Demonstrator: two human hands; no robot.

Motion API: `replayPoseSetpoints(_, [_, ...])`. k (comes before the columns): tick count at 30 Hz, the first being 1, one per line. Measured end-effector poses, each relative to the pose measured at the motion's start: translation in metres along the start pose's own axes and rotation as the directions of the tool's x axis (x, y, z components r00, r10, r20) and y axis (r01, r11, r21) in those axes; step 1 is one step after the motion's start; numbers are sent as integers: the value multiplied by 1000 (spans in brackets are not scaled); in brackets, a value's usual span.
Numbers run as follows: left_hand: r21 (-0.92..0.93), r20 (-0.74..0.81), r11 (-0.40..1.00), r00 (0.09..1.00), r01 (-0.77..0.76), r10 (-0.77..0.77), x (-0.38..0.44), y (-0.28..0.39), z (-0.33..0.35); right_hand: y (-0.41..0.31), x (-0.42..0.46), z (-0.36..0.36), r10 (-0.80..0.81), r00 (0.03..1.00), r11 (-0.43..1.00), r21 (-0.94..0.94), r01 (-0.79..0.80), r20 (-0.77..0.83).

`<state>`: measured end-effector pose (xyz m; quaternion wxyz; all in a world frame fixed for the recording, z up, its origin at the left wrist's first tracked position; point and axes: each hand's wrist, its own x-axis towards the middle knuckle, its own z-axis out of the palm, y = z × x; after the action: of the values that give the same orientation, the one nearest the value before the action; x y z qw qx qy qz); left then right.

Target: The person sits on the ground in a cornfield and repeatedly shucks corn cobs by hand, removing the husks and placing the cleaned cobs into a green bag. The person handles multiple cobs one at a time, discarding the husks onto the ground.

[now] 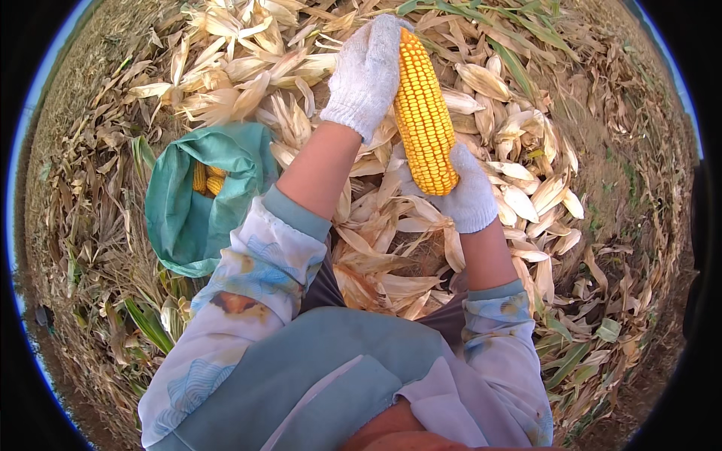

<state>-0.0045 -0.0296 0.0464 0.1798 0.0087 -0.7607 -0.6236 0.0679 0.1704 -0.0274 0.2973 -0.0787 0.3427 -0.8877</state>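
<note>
Between my two gloved hands is a bare yellow ear of corn (426, 115), its kernels showing from end to end. My left hand (369, 70), in a white knit glove, covers the far tip and the upper left side; its fingertips are hidden behind the ear. At the near, thicker end my right hand (471, 189), gloved the same way, holds the base. The ear tilts slightly, with its base nearer to me. Beneath it lie loose dry husks (389, 265) on brown soil.
On the left stands a green woven sack (175, 214) with its mouth spread; several husked ears (207, 179) show inside. Ears in pale husks (522, 200) are heaped at the right. More peeled husks (237, 79) lie ahead, with green leaves (510, 67) beyond at the far right.
</note>
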Motion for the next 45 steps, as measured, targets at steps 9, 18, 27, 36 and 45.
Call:
replayPoseSetpoints(9, [735, 67, 647, 972, -202, 227, 1, 9, -5, -3, 1, 11, 32, 993, 976, 218, -7, -114])
replayPoseSetpoints(18, [-126, 715, 975, 664, -185, 219, -53, 26, 11, -18, 36, -25, -128, 949, 971, 159, 179, -287])
replayPoseSetpoints(27, [-249, 416, 964, 909, 98, 15, -39, 28, 6, 40, 64, 7, 338, 933, 902, -239, -359, -126])
replayPoseSetpoints(36, [-383, 251, 905, 964, 185, -91, -31, 29, -41, 170, 164, 99, 740, 669, 643, -353, -680, 61])
replayPoseSetpoints(45, [-245, 118, 963, 990, 108, -81, -16, 26, -60, 300, 189, 64, 453, 844, 760, -619, -197, 287])
